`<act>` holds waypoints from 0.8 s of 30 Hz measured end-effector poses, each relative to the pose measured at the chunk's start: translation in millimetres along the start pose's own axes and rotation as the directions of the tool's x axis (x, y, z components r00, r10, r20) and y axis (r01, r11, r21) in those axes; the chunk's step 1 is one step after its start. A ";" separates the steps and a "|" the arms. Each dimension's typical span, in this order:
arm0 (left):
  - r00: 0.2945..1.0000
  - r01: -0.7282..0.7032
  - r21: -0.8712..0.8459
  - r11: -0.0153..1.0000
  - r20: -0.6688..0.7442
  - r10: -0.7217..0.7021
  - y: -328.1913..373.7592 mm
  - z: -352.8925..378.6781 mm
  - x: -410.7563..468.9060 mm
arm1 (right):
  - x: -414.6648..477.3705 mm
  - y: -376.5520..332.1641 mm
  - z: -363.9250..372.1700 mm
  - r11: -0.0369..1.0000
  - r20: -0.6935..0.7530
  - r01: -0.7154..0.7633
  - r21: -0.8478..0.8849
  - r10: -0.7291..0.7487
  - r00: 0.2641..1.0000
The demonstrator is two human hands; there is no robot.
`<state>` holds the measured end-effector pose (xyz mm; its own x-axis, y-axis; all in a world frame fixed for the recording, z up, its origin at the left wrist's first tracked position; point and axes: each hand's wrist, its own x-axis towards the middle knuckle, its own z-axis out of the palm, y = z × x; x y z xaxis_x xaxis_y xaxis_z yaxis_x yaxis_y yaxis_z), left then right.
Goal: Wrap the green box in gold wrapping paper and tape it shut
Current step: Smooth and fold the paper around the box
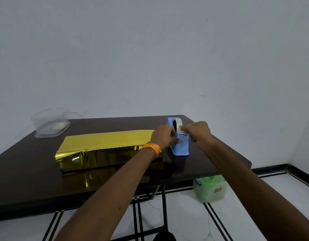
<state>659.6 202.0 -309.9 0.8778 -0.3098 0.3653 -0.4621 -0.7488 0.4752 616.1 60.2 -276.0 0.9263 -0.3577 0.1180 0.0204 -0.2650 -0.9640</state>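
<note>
My arms reached over the counter. My left grip clamped the blue tape dispenser so it would not slide; my right grip pinched the tape end to pull. The gold-wrapped box lay just beside.

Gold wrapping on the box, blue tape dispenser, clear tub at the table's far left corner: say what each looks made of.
Gold wrapping: likely metallised foil paper, mirror-glossy; it creases sharply and reflects in the dark tabletop. Blue tape dispenser: moulded plastic, matt, smooth, with rounded edges. Clear tub: thin translucent plastic, probably; the wall shows through it.
</note>
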 end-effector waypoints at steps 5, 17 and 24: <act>1.000 0.003 0.010 1.000 -0.013 -0.003 -0.4 1.9 -0.6 | -12.4 29.4 0.3 0.996 0.007 -0.029 0.082 0.029 1.000; 0.999 -0.032 0.071 0.997 -0.004 0.033 0.6 -0.7 -2.0 | -26.3 56.5 -5.9 0.943 0.000 0.123 -0.308 -0.130 0.992; 0.983 -0.054 -0.072 0.996 -0.181 0.040 -22.1 -52.9 -31.2 | -36.1 29.3 6.2 0.877 0.165 0.411 -0.248 -0.380 0.910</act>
<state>635.7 259.3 -289.5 0.8211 -0.2288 0.5229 -0.5168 -0.6870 0.5109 585.6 70.9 -310.0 0.8974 -0.0777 0.4344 0.3051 -0.6020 -0.7379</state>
